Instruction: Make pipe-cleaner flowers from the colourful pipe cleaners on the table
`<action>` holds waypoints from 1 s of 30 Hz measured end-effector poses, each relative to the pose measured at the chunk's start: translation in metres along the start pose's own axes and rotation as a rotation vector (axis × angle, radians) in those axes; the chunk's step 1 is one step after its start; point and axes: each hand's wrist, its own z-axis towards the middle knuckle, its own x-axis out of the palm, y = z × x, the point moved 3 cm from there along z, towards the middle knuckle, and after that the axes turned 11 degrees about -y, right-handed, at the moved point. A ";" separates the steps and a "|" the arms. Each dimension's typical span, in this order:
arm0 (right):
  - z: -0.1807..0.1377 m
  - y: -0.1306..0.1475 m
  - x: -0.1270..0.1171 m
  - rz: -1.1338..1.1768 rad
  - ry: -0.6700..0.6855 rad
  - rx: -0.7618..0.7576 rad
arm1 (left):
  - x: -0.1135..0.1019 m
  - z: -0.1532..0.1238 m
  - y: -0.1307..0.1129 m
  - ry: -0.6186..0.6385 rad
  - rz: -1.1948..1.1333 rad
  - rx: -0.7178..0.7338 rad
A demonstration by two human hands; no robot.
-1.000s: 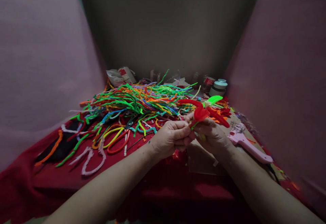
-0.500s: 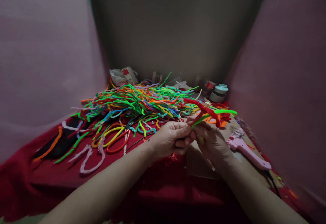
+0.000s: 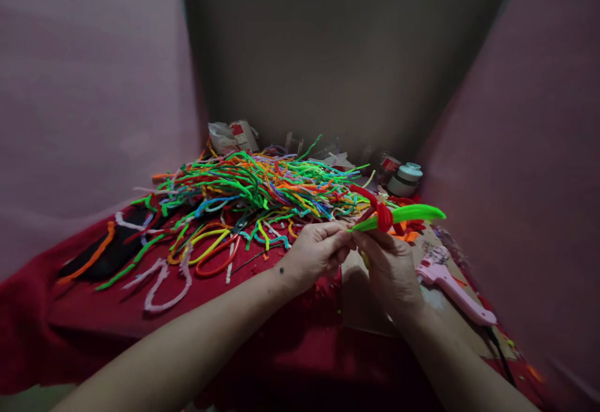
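Between my fingertips is a bright green pipe cleaner piece (image 3: 417,213), long and leaf-shaped, pointing right. A red pipe cleaner (image 3: 385,217) crosses it near my right fingers, with another part of the red reaching up to the left. My left hand (image 3: 321,249) is closed, pinching the near green end between thumb and finger. My right hand (image 3: 391,268) is closed too, gripping the green and red pipe cleaners close to the left fingertips. Its inner fingers are partly hidden. Below the hands lies a piece of cardboard (image 3: 359,299).
A large pile of coloured pipe cleaners (image 3: 262,180) covers the table's back. Scissors with red handles (image 3: 218,257) lie left of my hands, near a looped pink pipe cleaner (image 3: 166,299). A pink glue gun (image 3: 459,290) rests on the right. A lidded jar (image 3: 405,179) stands behind.
The green piece has turned so its broad side shows, and the red pipe cleaner now lies across it. Both hands stay close together, and the view has shifted slightly.
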 end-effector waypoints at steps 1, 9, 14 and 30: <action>0.001 -0.001 0.000 0.010 0.019 0.009 | 0.000 0.001 0.001 0.037 -0.065 -0.058; 0.003 -0.006 -0.005 0.127 0.027 0.067 | -0.002 0.002 0.005 0.353 -0.187 -0.319; 0.004 -0.006 -0.004 0.095 -0.033 0.019 | -0.003 0.000 -0.003 0.032 0.433 0.279; 0.004 0.002 0.002 -0.036 0.131 -0.028 | -0.008 -0.001 -0.006 -0.156 0.584 0.509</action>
